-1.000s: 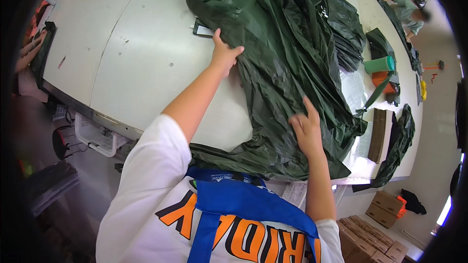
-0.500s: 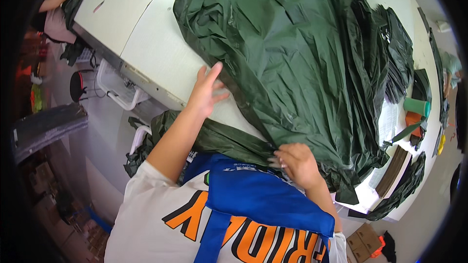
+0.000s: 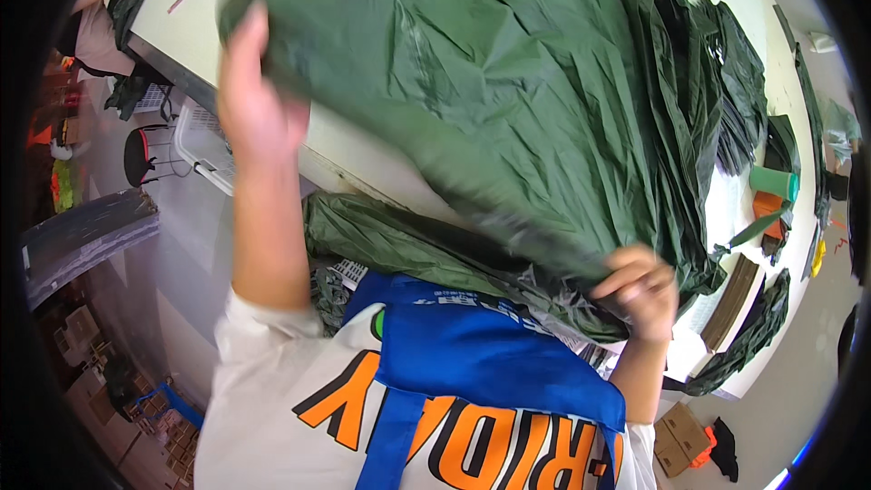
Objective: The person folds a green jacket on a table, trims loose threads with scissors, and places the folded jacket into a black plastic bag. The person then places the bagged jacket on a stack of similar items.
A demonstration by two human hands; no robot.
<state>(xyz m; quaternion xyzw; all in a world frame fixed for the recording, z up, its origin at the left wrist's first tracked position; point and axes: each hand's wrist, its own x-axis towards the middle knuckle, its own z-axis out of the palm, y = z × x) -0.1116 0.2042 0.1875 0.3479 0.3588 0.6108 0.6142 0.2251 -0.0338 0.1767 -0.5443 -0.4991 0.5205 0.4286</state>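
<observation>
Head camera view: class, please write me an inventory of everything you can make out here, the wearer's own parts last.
Large sheet: one, green, over the table
Table: one, white, under the sheet
Folded pile: count unclear, dark green, right of the sheet
Cylinder: one, light green, table's right side
Crumpled bundle: one, dark green, table's right edge
Basket: one, white, by the table's left edge
Round seat: one, black and red, left
Cartons: several, brown, lower right and lower left
Another person: one, pinkish clothing, upper left
Apron: one, blue, wearer's front
Left hand: one, bare, blurred, at sheet's left edge
Right hand: one, bare, gripping sheet's near edge
</observation>
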